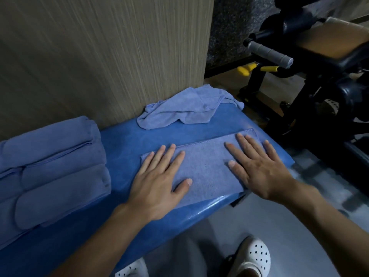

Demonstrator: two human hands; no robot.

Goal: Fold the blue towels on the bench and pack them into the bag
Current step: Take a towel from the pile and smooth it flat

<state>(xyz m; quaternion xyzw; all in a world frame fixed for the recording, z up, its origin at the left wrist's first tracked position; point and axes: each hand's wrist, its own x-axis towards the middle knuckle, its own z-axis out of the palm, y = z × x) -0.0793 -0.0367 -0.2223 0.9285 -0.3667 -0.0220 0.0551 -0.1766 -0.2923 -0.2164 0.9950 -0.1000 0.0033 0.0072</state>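
Note:
A blue towel [207,166] lies folded into a long strip near the right end of the blue padded bench [123,140]. My left hand [159,176] presses flat on its left part with fingers spread. On the strip's right part my right hand [259,168] lies flat as well, fingers straight. Behind them a crumpled blue towel [185,108] sits against the wall at the bench's far edge. At the left, several rolled or folded blue towels [54,166] are stacked side by side. No bag is in view.
A wood-grain wall panel [99,56] rises right behind the bench. Black gym equipment [319,76] with a grey handle and yellow levers stands to the right. Grey floor and my white perforated shoes [253,256] show below the bench's near edge.

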